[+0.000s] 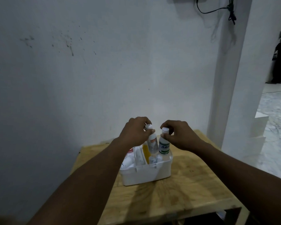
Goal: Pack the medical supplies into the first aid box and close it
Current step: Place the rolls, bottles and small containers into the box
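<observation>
As both bottles dip into the open first aid box [146, 175] on the worktop [190, 194], packing looks part done: the left grip [135, 133] pinches the red-labelled bottle [153, 144] by its cap, the right grip [179, 135] the green-labelled bottle [164, 146] likewise. Next, probably, each needs lowering upright among the smaller bottles [152, 159].

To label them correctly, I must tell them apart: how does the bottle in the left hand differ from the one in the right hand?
The left-hand bottle has a label with a red band; the right-hand bottle has a green-edged label with blue letters. The left-hand bottle leans, cap leftward; the right-hand bottle is nearly upright. Both have white caps, pinched by the left hand and right hand over the white box.
</observation>
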A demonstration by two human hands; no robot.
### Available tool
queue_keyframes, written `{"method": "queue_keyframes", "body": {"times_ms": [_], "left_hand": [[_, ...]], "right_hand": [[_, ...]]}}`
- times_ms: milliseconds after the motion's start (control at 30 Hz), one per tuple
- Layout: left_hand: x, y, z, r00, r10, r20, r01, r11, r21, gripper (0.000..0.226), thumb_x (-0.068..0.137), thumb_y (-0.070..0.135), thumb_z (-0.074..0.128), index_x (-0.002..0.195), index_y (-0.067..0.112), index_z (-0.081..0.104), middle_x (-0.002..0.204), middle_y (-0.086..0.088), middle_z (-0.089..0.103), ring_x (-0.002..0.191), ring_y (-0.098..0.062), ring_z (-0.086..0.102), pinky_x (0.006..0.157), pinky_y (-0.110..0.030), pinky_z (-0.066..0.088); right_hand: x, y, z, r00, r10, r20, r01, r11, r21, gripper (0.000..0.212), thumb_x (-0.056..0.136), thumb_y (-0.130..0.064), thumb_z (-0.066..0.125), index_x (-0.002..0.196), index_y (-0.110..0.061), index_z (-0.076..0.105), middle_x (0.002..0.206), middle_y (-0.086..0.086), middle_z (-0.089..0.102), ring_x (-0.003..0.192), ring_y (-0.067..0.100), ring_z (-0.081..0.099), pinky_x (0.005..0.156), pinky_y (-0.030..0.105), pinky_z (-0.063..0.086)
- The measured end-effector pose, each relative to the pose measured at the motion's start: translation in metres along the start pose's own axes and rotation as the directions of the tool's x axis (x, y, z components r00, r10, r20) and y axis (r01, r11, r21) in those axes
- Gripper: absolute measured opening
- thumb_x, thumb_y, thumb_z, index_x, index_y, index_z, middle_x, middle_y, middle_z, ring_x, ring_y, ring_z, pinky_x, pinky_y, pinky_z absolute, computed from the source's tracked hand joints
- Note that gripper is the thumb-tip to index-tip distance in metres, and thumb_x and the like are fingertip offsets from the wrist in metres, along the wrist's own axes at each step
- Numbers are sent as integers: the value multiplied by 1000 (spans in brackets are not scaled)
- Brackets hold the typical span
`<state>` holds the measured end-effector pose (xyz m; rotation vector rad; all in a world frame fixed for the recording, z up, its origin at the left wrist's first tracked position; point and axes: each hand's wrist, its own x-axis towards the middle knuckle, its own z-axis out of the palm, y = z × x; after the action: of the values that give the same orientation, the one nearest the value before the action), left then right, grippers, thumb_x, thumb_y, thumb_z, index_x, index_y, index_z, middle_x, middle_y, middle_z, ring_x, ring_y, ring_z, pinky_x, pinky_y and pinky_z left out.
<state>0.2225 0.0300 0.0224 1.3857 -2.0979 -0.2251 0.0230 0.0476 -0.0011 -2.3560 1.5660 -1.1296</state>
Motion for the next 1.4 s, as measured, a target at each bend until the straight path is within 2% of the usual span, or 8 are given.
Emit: {"method": "queue_keyframes", "body": {"times_ms": [433, 667, 800, 867, 967, 1100, 1267, 1400], "left_hand": [[-16, -13, 24, 979, -37, 202, 32, 999, 31, 34, 80, 39, 81, 106, 19, 75, 102, -3, 75, 93, -20, 69, 84, -37, 58], [-19, -16, 30, 944, -52, 326, 35, 998, 57, 36, 82, 35, 81, 113, 17, 75, 108, -5, 76, 97, -21, 69, 87, -37, 58], [-19, -15, 30, 932, -49, 360, 25, 997, 70, 31, 86, 31, 76, 113, 16, 76, 111, -6, 76, 100, -20, 69, 90, -37, 57], [-18, -16, 28, 933, -53, 356, 32, 997, 66, 28, 87, 29, 73, 112, 17, 77, 110, -5, 76, 101, -19, 69, 90, -35, 57], [-17, -18, 25, 945, -66, 320, 61, 998, 27, 24, 89, 30, 70, 108, 18, 78, 103, -3, 78, 98, -16, 70, 87, -30, 56], [-11, -28, 13, 980, -103, 173, 112, 993, -45, 24, 91, 35, 68, 101, 17, 80, 97, 0, 78, 88, -15, 71, 74, -28, 57], [0, -68, 5, 951, -309, -29, 307, 950, -46, 31, 94, 46, 61, 99, 20, 76, 101, 1, 77, 89, -16, 69, 82, -30, 53], [6, -107, 6, 784, -619, 47, 620, 783, -49, 51, 97, 54, 50, 108, 7, 66, 105, -6, 69, 99, -28, 66, 83, -34, 50]], "right_hand": [[-18, 7, 25, 977, 34, 210, -34, 999, 0, 21, 79, -24, 73, 99, -17, 70, 85, -11, 62, 76, 13, 62, 72, 33, 52], [-20, 9, 26, 952, 69, 298, -59, 997, -42, 32, 77, -20, 71, 109, -16, 71, 104, -1, 71, 89, 15, 64, 81, 32, 54], [-18, 8, 25, 941, 68, 332, -62, 998, -29, 35, 78, -17, 70, 113, -14, 71, 104, -2, 70, 84, 9, 61, 74, 19, 48], [-16, 9, 24, 942, 91, 324, -104, 994, 23, 32, 78, -17, 68, 109, -16, 73, 99, -6, 70, 80, 3, 62, 71, 13, 45], [-11, 11, 22, 959, 153, 240, -186, 975, 121, 20, 81, -19, 64, 97, -20, 76, 91, -9, 74, 83, 0, 66, 75, 20, 51], [4, 14, 22, 969, 238, 66, -245, 960, 137, 17, 86, -21, 60, 90, -18, 77, 86, -9, 73, 78, -2, 63, 65, 14, 44], [27, 35, 39, 872, 489, 29, -473, 825, 310, 14, 87, -25, 62, 83, -15, 71, 84, -3, 70, 84, 19, 66, 73, 34, 53], [42, 49, 63, 700, 701, 133, -689, 615, 385, 32, 87, -33, 64, 93, -2, 68, 82, 9, 66, 77, 28, 63, 70, 40, 56]]}}
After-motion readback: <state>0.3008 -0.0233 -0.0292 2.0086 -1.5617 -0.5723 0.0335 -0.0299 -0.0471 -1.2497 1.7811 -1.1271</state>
